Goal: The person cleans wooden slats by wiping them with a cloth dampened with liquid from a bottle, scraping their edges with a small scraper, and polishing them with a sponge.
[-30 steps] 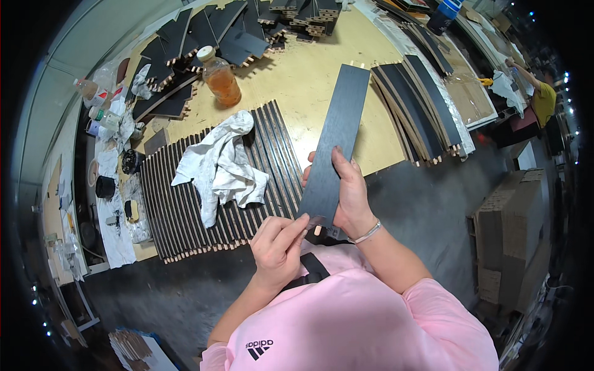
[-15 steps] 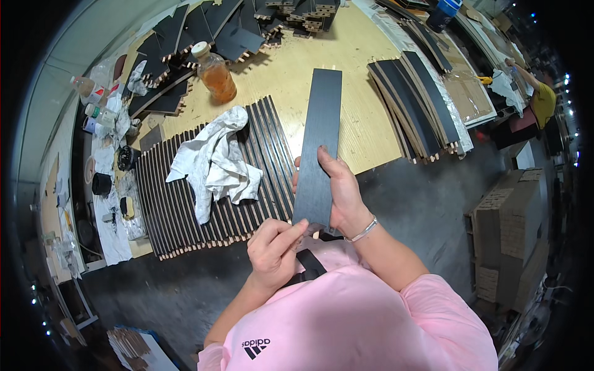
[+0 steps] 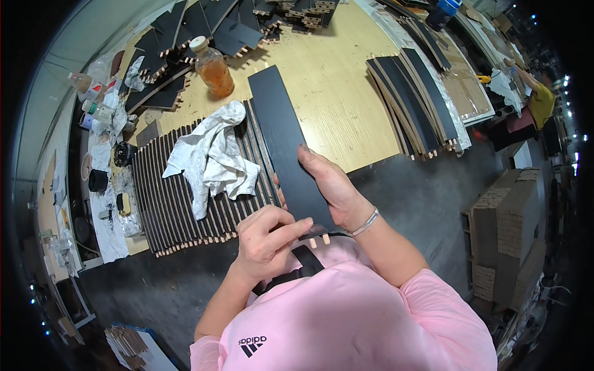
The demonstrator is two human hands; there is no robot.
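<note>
Black, long, flat panel (image 3: 284,136) with two pale round pegs (image 3: 327,238) at its near end, head view: held aslant before the chest, right hand (image 3: 334,191) clasping it by both long edges, thumb on the upper face. Left hand (image 3: 266,238) puts fingertips at the near end, can't tell if they pinch anything. Crumpled white cloth (image 3: 213,157) lies left, on dark narrow slats (image 3: 167,204) lined up across the pale yellow table (image 3: 346,93).
</note>
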